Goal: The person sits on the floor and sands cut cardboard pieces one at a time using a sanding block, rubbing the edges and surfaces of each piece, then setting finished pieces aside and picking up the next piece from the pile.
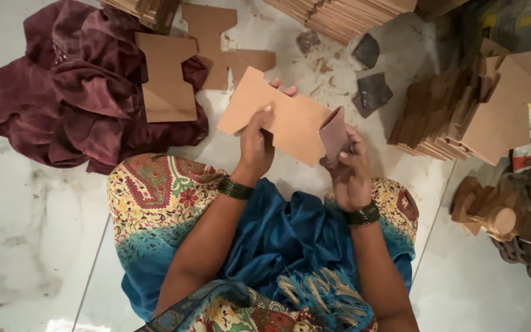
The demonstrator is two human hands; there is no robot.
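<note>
While she sits on the pale marble floor with her knees drawn up under a patterned skirt, the biggest thing near her is a heap of maroon cloth off to her left, with one notched brown board lying on top of it and a second cut-out board flat on the floor just beyond. Two long rows of thin wooden boards run along the top edge, the larger one at upper right, and a third leaning stack of cut boards stands to her right, near a pile of small wooden blocks and rounds. Two dark sandpaper scraps lie on the floor between the stacks. In front of her she holds up one notched board piece, tilted: the left hand grips its near edge at the notch, thumb on the face and fingertips showing past the far edge. The right hand is closed around one folded piece of sandpaper, which is pressed against the board's right end, so the board spans the gap between both hands.
</note>
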